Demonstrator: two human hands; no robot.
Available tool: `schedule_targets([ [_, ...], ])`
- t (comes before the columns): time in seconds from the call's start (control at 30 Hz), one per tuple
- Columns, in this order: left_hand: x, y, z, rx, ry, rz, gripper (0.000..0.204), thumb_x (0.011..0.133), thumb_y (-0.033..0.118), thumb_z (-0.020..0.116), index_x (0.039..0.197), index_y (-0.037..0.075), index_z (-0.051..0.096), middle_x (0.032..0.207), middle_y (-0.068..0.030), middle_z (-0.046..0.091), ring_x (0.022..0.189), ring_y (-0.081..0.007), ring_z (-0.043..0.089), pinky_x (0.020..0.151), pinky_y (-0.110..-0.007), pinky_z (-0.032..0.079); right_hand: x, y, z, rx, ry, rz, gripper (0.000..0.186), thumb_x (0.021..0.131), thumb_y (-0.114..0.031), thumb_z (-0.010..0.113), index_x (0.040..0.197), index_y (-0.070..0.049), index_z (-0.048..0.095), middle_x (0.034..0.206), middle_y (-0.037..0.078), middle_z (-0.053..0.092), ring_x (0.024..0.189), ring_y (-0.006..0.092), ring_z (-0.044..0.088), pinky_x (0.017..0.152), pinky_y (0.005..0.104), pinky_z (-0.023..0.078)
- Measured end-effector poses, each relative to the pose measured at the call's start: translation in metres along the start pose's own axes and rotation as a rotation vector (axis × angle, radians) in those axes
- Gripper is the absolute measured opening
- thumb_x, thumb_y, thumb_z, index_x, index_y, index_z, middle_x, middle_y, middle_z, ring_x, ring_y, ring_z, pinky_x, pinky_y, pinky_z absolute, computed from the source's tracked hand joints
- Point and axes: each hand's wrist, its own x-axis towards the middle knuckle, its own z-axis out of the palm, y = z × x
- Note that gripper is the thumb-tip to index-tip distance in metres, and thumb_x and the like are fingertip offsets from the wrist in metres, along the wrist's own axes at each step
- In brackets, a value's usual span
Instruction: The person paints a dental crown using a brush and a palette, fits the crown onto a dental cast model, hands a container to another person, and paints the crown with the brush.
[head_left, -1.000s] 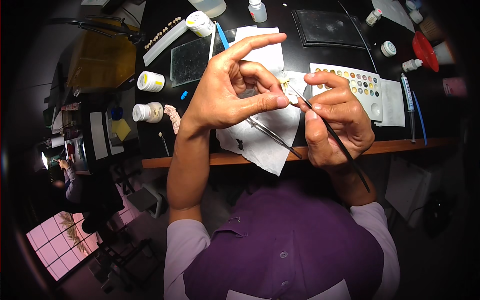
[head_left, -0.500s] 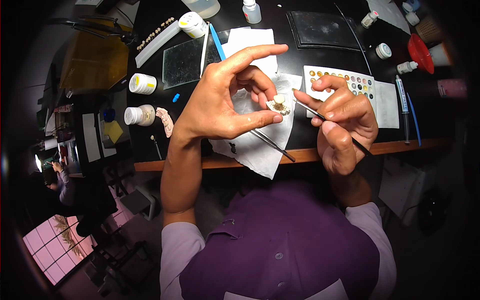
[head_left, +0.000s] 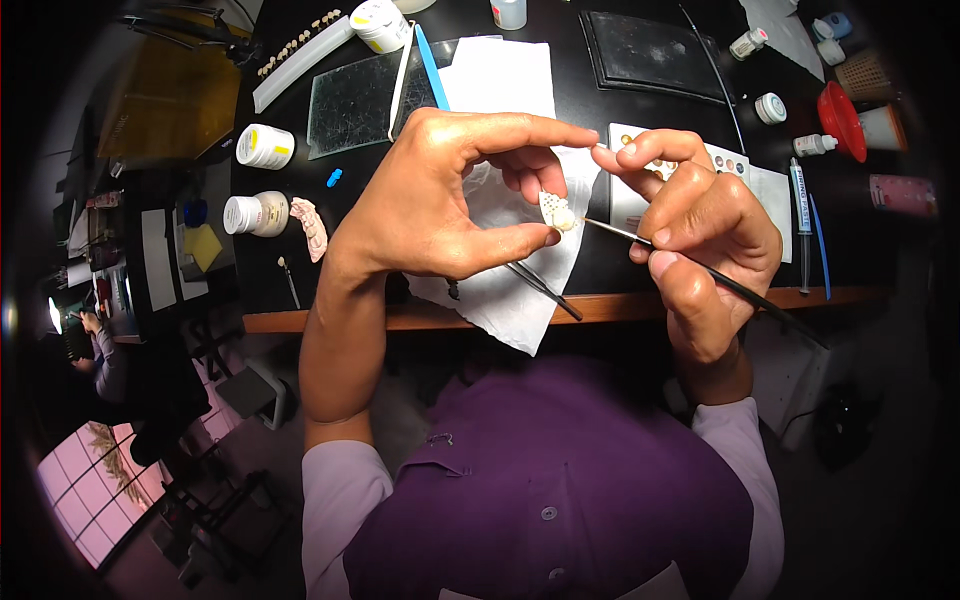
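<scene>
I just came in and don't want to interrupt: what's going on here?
A person's left hand holds a small perforated piece with a cream lump on it. The right hand holds a slim dark-handled brush, its tip pointing at the lump; whether they touch is too small to tell. Tweezers lie on a white sheet below, and a palette shows partly behind the right hand.

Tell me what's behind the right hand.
Behind the right hand is a white multi-well palette, its left side and upper right corner showing. The hand covers much of the rest, so some wells cannot be seen.
</scene>
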Motion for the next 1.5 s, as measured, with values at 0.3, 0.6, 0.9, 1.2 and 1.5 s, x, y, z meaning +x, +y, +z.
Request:
schedule_targets([
  [0.3,-0.003,-0.001,0.002,-0.038,0.019,-0.035,0.062,0.072,-0.002,0.082,0.132,-0.006,0.065,0.101,-0.0135,0.074,0.089,-0.0158,0.070,0.083,-0.029,0.055,0.007,0.000,-0.004,-0.117,-0.105,-0.083,0.005,0.079,-0.002,0.058,0.082,-0.004,0.053,0.069,0.008,0.055,0.112,0.0348,0.058,0.112,0.0678,0.041],
  [0.6,-0.002,-0.006,0.003,-0.044,0.094,0.030,0.050,0.068,0.001,0.079,0.117,-0.001,0.074,0.093,-0.0107,0.077,0.083,-0.0177,0.075,0.082,-0.030,0.060,0.009,0.001,-0.002,-0.138,-0.114,-0.060,0.006,0.075,0.002,0.057,0.078,-0.002,0.052,0.067,0.009,0.056,0.114,0.0357,0.059,0.109,0.0648,0.046],
  [0.9,-0.002,-0.005,0.002,-0.017,0.099,0.007,0.051,0.068,0.000,0.079,0.118,0.000,0.075,0.095,-0.0125,0.077,0.085,-0.0190,0.076,0.082,-0.030,0.061,0.011,-0.003,0.001,-0.231,-0.131,-0.070,0.011,0.069,0.007,0.055,0.075,-0.001,0.052,0.067,0.010,0.058,0.115,0.0384,0.062,0.106,0.0616,0.049],
  [1.2,-0.002,-0.004,0.003,-0.007,0.099,-0.009,0.050,0.067,0.000,0.079,0.117,0.000,0.075,0.095,-0.0126,0.077,0.085,-0.0195,0.076,0.082,-0.030,0.061,0.008,0.001,0.000,-0.208,-0.117,-0.072,0.009,0.071,0.006,0.054,0.077,-0.001,0.051,0.068,0.011,0.058,0.116,0.0382,0.061,0.106,0.0622,0.050],
  [1.5,-0.001,0.000,-0.001,0.029,0.033,-0.011,0.051,0.069,-0.006,0.076,0.120,-0.005,0.072,0.101,-0.0147,0.076,0.088,-0.0162,0.070,0.084,-0.029,0.056,0.006,0.004,0.001,-0.155,-0.081,-0.071,0.005,0.078,0.002,0.055,0.080,-0.001,0.051,0.069,0.011,0.058,0.116,0.0370,0.059,0.105,0.0631,0.051],
])
